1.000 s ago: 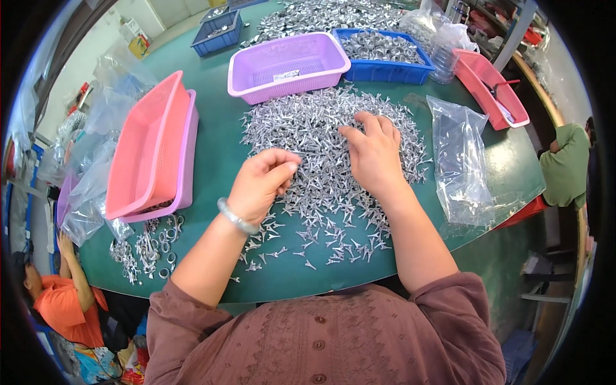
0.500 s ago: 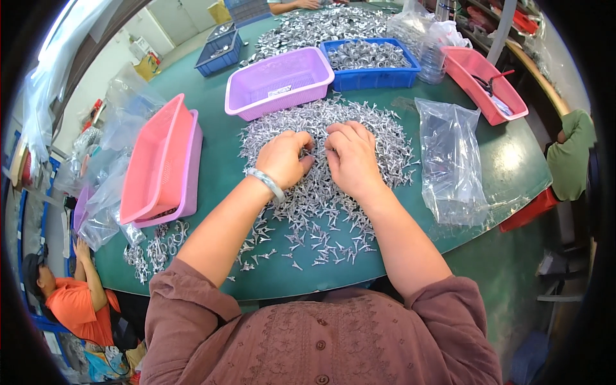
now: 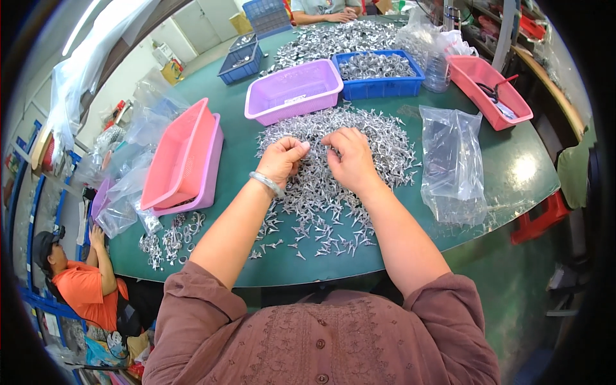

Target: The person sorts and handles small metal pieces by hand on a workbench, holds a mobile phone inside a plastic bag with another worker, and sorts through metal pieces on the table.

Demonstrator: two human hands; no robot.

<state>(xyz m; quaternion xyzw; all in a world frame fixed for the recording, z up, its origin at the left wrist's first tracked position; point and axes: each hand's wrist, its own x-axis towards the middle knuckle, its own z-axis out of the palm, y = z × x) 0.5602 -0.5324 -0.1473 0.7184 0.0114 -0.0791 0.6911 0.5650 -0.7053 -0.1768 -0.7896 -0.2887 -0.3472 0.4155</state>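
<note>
A wide pile of small silver tower-shaped metal pieces covers the middle of the green table. Over it, my left hand, with a pale bangle at the wrist, is closed, its thumb pressed against the curled fingers. Whatever it holds is too small to make out. Close by on the right, my right hand has its fingers bent inward toward the left one. Its fingertips are partly hidden, and I cannot see what is in them. A small gap separates the two hands.
Beyond the pile stand a purple basket and a blue bin of silver rings. Stacked baskets and keyring parts lie left. Right are a clear plastic bag and a red basket. Other people sit at the far side and left.
My left hand has turned, so its thumb now shows on top of the curled fingers. My right hand's fingers have bent further inward. The whole view has shifted slightly.
</note>
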